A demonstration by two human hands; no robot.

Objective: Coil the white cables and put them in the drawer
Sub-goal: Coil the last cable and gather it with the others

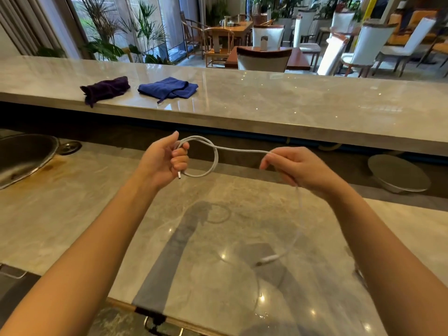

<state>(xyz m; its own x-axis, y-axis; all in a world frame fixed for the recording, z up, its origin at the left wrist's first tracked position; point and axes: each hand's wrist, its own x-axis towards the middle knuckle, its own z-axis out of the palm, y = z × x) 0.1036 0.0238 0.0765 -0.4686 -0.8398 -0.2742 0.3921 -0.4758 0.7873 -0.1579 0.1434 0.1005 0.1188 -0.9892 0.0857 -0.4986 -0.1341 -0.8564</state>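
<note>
Your left hand (167,158) grips one loop of the white cable (213,161) with curled fingers, above the marble counter (97,214). Your right hand (291,166) pinches the same cable further along, and its free end dangles just above the counter.

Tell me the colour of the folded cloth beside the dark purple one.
The folded cloth is blue; the head view shows it best.

Two cloths (139,89) — marble counter (291,105)

white cable (215,156), blue cloth (169,88), purple cloth (106,89)
</note>
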